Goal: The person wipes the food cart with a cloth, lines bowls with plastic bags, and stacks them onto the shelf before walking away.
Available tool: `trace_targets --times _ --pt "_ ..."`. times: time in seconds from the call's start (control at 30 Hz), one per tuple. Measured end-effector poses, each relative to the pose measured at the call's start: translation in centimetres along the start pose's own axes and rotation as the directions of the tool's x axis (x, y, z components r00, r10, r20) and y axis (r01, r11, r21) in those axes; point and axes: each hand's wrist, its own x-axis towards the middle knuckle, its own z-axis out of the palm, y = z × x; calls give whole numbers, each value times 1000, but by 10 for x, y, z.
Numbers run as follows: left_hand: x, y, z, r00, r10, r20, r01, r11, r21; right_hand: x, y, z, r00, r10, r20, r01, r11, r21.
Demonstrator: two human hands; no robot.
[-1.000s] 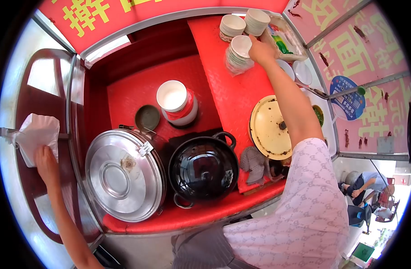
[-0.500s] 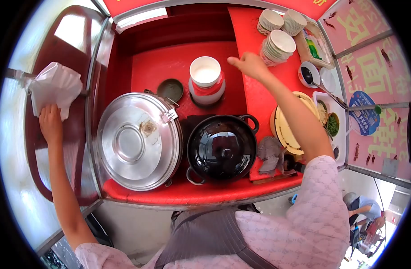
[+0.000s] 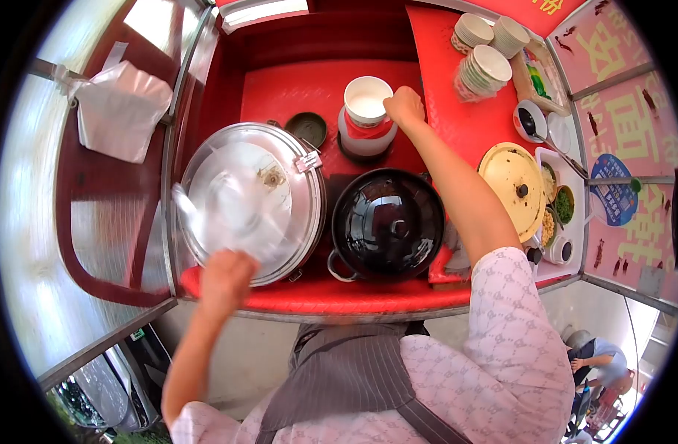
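My left hand (image 3: 230, 275) is closed, with a thin translucent plastic bag (image 3: 220, 196), smeared by motion, trailing from it over the large steel pot's lid (image 3: 280, 244). A white paper bowl (image 3: 366, 102) stands on a pale round container (image 3: 368, 140) with a red band. My right hand (image 3: 405, 107) pinches the right side of the bowl's rim. Between my arms sits a black lidded pot (image 3: 387, 229). A small dark dish (image 3: 307, 129) lies behind the steel pot.
A stack of white bags (image 3: 124, 111) hangs from the left rail. Stacked paper bowls (image 3: 483, 74) stand at the back right. On the right are a yellow lid (image 3: 511, 189), a white tray (image 3: 576, 207) with toppings, and a ladle (image 3: 557, 152) resting in a white bowl.
My left hand has come away from the hanging bags, moving right and toward me with a bag. My right hand has lowered to the paper bowl's rim. The head view has shifted slightly.
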Motion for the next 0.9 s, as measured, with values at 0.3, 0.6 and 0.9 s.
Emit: trace_targets --times 0.3,0.6,0.9 --pt "-58 96 25 881 -472 -10 276 533 -800 -30 -18 -30 956 -222 -192 237 970 58" --pt "-86 33 11 815 -454 361 74 -536 -841 -265 -75 47 872 -337 354 88 821 564" --pt "-119 -21 -10 849 -416 325 80 -507 -858 -423 -38 62 510 -571 643 -436 472 766"
